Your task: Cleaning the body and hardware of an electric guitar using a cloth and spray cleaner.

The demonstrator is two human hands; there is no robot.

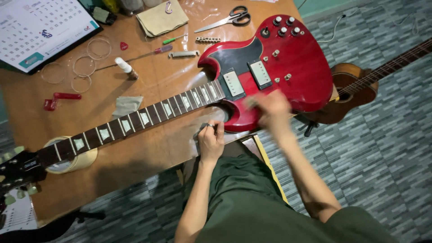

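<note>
Brown wooden table (148, 155) with glossy top under soft light; below and right of it, grey brick-pattern floor (382, 148).

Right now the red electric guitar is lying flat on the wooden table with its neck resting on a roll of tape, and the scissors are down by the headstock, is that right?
Not quite. The head view shows the scissors at the table's far edge, above the red electric guitar's body, not by the headstock. The rest holds: the guitar lies flat with its neck on the roll of tape.

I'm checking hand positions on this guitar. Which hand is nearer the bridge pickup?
The right hand: it sits just below the bridge pickup on the red body. The left hand rests lower, at the table edge.
</note>
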